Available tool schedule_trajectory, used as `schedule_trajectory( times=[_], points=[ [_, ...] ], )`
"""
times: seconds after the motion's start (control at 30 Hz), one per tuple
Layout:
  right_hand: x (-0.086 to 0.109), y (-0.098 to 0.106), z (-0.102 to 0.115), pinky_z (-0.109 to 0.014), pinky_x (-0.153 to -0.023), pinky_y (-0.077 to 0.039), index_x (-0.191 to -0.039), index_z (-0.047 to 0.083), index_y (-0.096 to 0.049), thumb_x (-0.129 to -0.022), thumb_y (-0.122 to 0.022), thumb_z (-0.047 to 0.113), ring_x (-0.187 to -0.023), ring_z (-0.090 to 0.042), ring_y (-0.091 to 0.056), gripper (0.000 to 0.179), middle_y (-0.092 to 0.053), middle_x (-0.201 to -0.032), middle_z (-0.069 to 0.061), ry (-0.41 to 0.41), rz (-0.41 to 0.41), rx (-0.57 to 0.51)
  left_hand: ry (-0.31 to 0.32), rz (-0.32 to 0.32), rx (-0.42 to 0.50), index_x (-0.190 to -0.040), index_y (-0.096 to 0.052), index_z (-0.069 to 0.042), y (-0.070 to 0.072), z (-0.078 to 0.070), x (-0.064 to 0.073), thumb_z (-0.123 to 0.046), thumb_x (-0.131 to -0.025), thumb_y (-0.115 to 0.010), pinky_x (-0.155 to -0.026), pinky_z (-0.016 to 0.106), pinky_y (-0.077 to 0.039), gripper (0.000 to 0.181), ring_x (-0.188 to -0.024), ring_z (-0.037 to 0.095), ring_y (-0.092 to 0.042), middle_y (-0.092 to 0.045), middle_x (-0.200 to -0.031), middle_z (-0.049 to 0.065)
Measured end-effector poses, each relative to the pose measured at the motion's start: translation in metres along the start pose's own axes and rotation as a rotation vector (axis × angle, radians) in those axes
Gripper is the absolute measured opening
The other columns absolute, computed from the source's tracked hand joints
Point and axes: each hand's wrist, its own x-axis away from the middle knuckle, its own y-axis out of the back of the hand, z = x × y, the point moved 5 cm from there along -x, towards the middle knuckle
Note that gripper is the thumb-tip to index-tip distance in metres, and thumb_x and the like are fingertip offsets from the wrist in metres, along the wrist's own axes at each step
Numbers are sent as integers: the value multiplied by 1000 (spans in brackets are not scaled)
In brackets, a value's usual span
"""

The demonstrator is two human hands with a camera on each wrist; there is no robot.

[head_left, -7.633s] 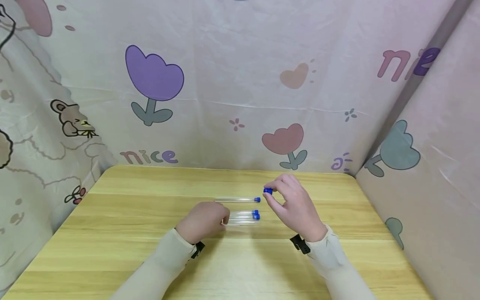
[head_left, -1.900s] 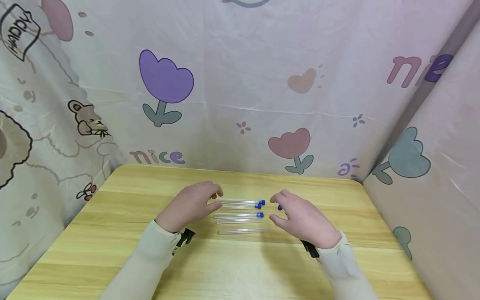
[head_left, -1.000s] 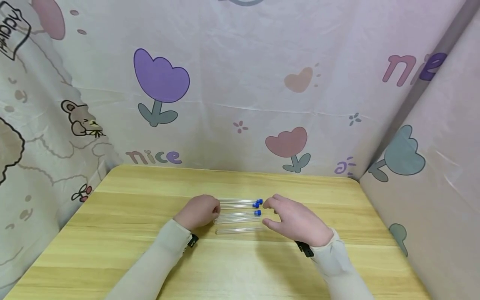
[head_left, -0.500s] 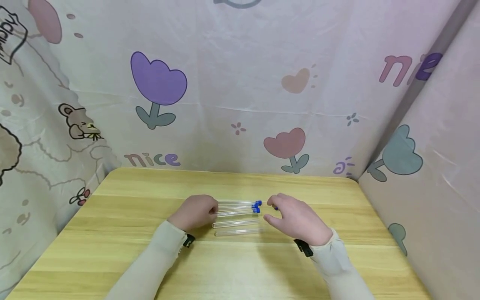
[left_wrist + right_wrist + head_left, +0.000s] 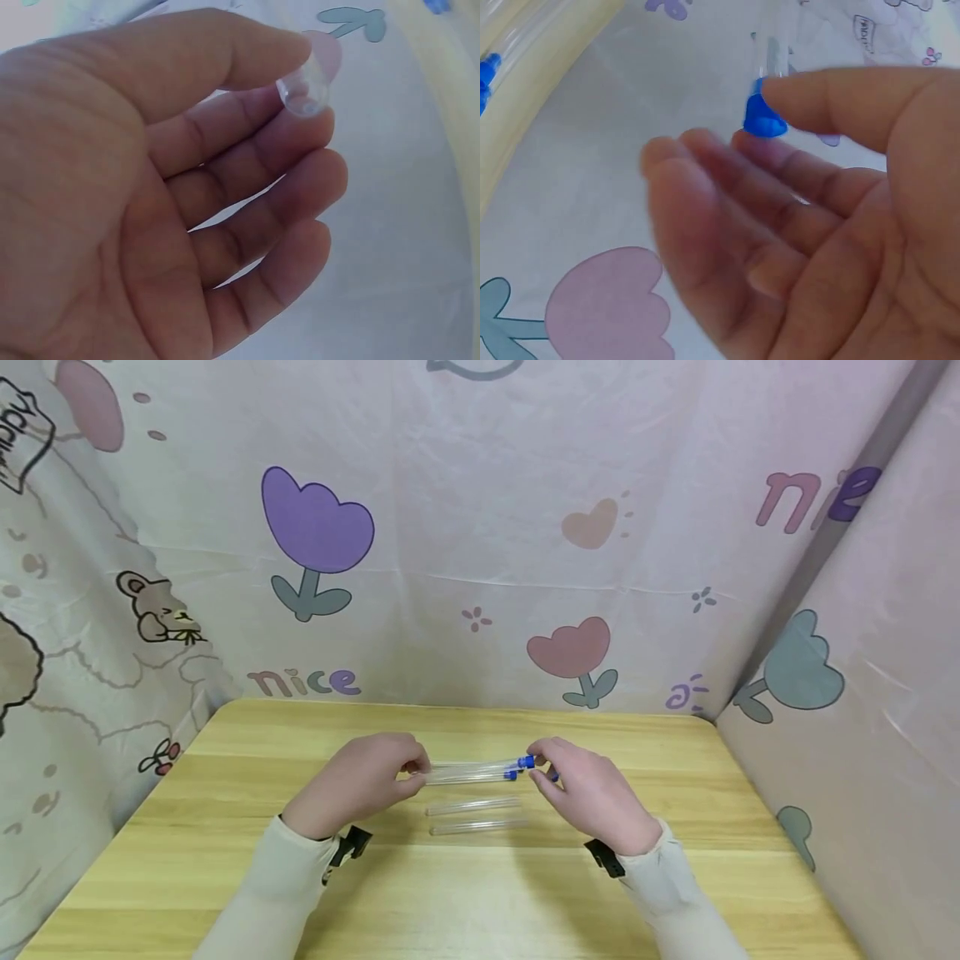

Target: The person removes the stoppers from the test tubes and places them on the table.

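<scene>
My left hand (image 5: 360, 785) pinches the rounded end of a clear test tube (image 5: 304, 94) between thumb and forefinger. This tube lies crosswise, its blue cap (image 5: 527, 762) pointing right. At that end the thumb and forefinger of my right hand (image 5: 596, 793) close around the cap (image 5: 765, 116); its other fingers are loosely bent. Beneath the held tube, more clear tubes lie side by side, with a blue cap (image 5: 511, 774) showing. Two tubes without visible caps, the upper tube (image 5: 472, 807) and the lower tube (image 5: 480, 827), lie nearer me.
Another small blue cap (image 5: 554, 773) shows partly behind the right hand's fingers. The pale wooden table (image 5: 465, 902) carries everything. A patterned cloth (image 5: 450, 527) hangs behind it and along both sides.
A capped tube has been lifted and moved slightly right and back by the left hand, and the right fingers have come to its cap. The two front tubes lie apart from the rest.
</scene>
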Motion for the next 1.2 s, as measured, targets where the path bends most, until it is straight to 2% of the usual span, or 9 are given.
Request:
schedule_trajectory(
  times=[0.1, 0.23, 0.4, 0.47, 0.53, 0.63, 0.73, 0.87, 1.2],
  points=[
    [0, 6, 3, -21, -65, -53, -111, 15, -70, -97, -74, 15, -76, 0, -63, 15, -70, -96, 11, 22, -51, -16, -10, -32, -14, -94, -75, -21, 8, -5, 2, -16, -94, -70, -79, 31, -56, 7, -82, 4, -61, -66, -90, -15],
    [0, 16, 7, -21, -63, -53, -109, 13, -71, -97, -74, 15, -76, -1, -64, 13, -69, -94, 9, 70, -150, -8, -68, -111, -36, -94, -73, -21, 15, -11, 3, -16, -92, -70, -75, 29, -55, 6, -81, 4, -60, -65, -91, -15],
    [1, 26, 10, -24, -64, -56, -109, 12, -71, -96, -76, 13, -76, -2, -62, 15, -67, -92, 7, 122, -289, -35, -168, -291, -49, -100, -73, -18, 26, -15, 6, -17, -93, -73, -68, 24, -55, 7, -81, 3, -65, -71, -94, -11],
    [1, 28, 11, -23, -63, -56, -108, 12, -71, -94, -77, 12, -74, -2, -60, 15, -65, -90, 7, 133, -326, -56, -188, -361, -48, -104, -73, -16, 30, -15, 8, -16, -94, -74, -62, 22, -53, 10, -80, 5, -69, -74, -96, -8],
    [0, 29, 11, -23, -63, -56, -108, 12, -71, -94, -77, 11, -74, -2, -59, 15, -65, -89, 7, 135, -349, -71, -176, -400, -47, -108, -74, -14, 33, -15, 9, -18, -94, -76, -58, 20, -51, 15, -78, 6, -70, -76, -98, -6],
    [0, 29, 12, -22, -64, -55, -108, 12, -71, -94, -77, 10, -75, -3, -59, 15, -65, -90, 7, 136, -359, -77, -152, -414, -46, -114, -74, -13, 35, -15, 9, -22, -93, -78, -57, 20, -50, 22, -77, 6, -70, -77, -104, -4],
    [0, 29, 13, -21, -65, -56, -109, 12, -71, -94, -77, 10, -78, -3, -60, 16, -66, -92, 6, 133, -353, -83, -169, -426, -62, -113, -75, -13, 35, -17, 9, -24, -92, -81, -59, 22, -53, 25, -75, 6, -69, -76, -105, -3],
    [0, 28, 13, -21, -65, -56, -109, 12, -71, -94, -76, 10, -79, -3, -60, 16, -66, -93, 6, 136, -349, -90, -215, -447, -85, -105, -77, -15, 35, -20, 10, -23, -89, -83, -60, 22, -55, 19, -70, 5, -67, -74, -97, -4],
    [0, 26, 13, -20, -65, -56, -109, 12, -72, -94, -77, 9, -80, -3, -62, 17, -67, -95, 6, 162, -357, -95, -223, -442, -105, -101, -78, -16, 33, -21, 10, -23, -89, -83, -58, 20, -52, 15, -66, 2, -62, -69, -90, -8]
  ],
)
